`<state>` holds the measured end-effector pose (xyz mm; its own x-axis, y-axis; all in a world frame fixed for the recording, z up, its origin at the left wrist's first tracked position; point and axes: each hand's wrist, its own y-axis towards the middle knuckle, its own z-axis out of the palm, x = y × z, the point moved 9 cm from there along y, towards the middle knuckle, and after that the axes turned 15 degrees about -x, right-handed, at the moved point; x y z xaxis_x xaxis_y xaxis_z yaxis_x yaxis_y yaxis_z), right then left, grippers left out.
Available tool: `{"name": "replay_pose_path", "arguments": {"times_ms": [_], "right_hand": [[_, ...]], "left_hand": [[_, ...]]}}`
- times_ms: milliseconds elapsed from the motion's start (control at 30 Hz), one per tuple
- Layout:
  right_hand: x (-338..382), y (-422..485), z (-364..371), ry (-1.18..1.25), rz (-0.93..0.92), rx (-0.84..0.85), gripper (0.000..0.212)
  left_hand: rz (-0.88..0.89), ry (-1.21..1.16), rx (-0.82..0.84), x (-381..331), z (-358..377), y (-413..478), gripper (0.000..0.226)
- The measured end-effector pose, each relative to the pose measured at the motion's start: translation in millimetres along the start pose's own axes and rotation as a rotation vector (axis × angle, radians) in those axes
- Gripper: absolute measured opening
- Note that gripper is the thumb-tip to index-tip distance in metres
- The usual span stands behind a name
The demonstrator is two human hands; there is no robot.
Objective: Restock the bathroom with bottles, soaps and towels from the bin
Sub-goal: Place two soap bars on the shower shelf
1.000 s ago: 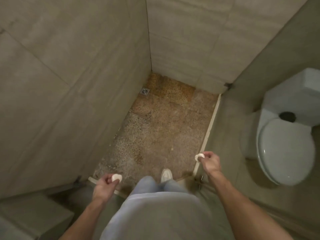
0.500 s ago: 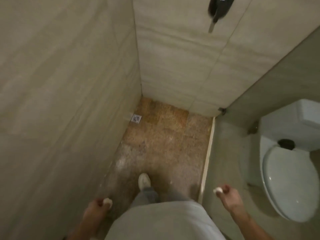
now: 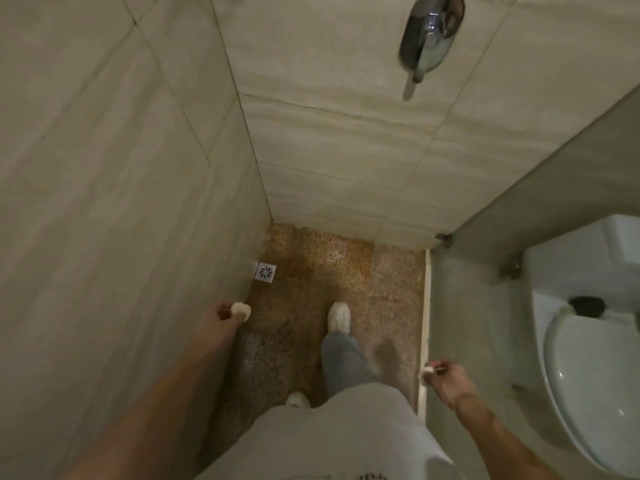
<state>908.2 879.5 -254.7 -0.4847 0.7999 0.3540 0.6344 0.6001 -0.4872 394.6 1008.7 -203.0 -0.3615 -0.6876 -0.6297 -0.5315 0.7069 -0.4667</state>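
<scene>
1. Since the earlier frame the person has stepped deeper into the shower stall. The left hand (image 3: pixel 221 316) has come forward along the left wall, and the chrome tap (image 3: pixel 430 34) on the far wall now shows almost whole.
2. The soaps are small, round, off-white bars. There are two, one in each hand.
3. The left soap (image 3: pixel 241 310) is pinched at the fingertips of the left hand. It is held in the air near the left wall, short of the floor drain (image 3: pixel 265 272).
4. The right soap (image 3: pixel 426 371) is pinched by the right hand (image 3: pixel 451 380) and partly hidden by the fingers. It is over the pale curb (image 3: pixel 427 306) at the stall's edge.
5. Other counts: one drain, one tap, and one toilet (image 3: pixel 588 382) with its lid down, at the right. One white shoe (image 3: pixel 339 317) is forward on the speckled brown floor.
</scene>
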Motion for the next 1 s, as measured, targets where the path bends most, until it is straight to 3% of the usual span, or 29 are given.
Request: {"name": "replay_pose_path", "arguments": {"times_ms": [167, 300, 367, 467, 633, 833, 1000], "right_hand": [[97.4, 75.8, 15.2, -0.009, -0.116, 0.046, 0.018], [228.0, 106.2, -9.1, 0.037, -0.315, 0.099, 0.011], [296.0, 114.8, -29.3, 0.113, -0.443, 0.085, 0.013], [396.0, 110.3, -71.4, 0.257, -0.638, 0.016, 0.013], [535.6, 67.4, -149.0, 0.57, -0.836, -0.173, 0.014], [657.6, 9.1, -213.0, 0.853, -0.991, -0.249, 0.02], [730.6, -23.3, -260.0, 1.074, -1.067, -0.257, 0.019]], "left_hand": [[-0.132, 0.087, -0.026, 14.7, 4.2, 20.5, 0.007], [-0.249, 0.08, -0.061, 85.6, 7.9, 57.4, 0.057], [-0.254, 0.083, -0.087, 79.2, 3.1, 69.4, 0.052], [-0.24, 0.025, -0.145, -7.0, -10.8, 57.7, 0.019], [-0.14, -0.176, -0.174, -112.7, -15.6, 95.7, 0.018], [0.332, -0.397, -0.22, -335.1, -66.9, 97.2, 0.022], [0.706, -0.55, -0.315, -473.1, -138.9, 72.4, 0.029]]}}
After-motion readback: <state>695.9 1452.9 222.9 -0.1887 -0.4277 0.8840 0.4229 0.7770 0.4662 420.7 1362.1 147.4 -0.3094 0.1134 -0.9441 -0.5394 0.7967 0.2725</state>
